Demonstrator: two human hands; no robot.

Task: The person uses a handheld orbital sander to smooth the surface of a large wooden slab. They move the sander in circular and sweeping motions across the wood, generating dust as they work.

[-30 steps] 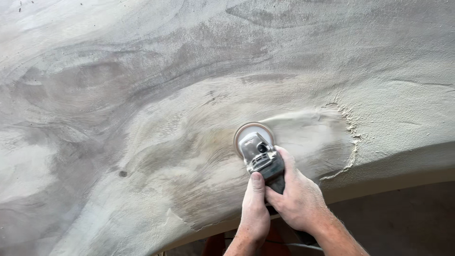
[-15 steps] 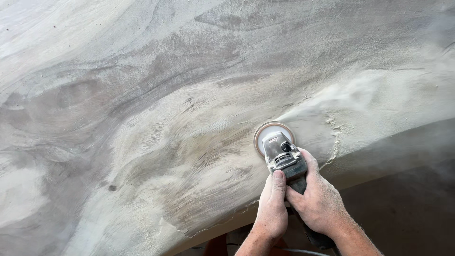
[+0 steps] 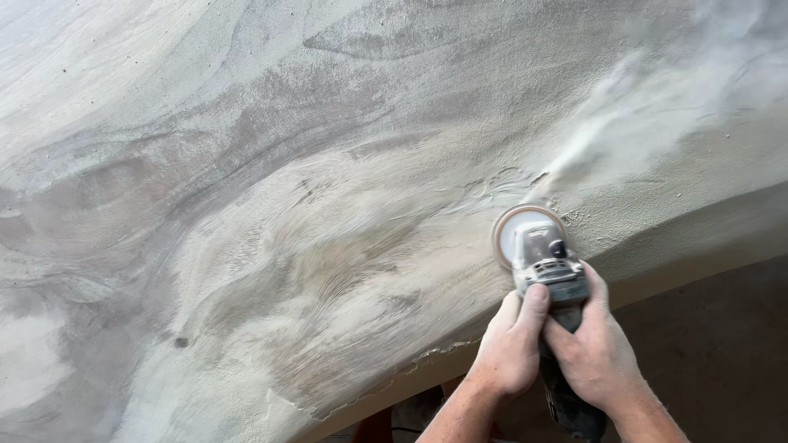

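Shifted rightward along the wood slab (image 3: 345,205) edge, the angle grinder (image 3: 546,262) throws dust; left hand (image 3: 510,353) and right hand (image 3: 595,353) clamp its heavy, stiff body

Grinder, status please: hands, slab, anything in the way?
Both hands, left and right, grip grinder. Disc on slab edge. Dust plume flying; nothing blocking.

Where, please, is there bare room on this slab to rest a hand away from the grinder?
The wide slab left of the grinder is bare, as far as the small dark spot. It is crowded at the lower right edge, where the left hand and right hand grip the tool and dust blows up-right.
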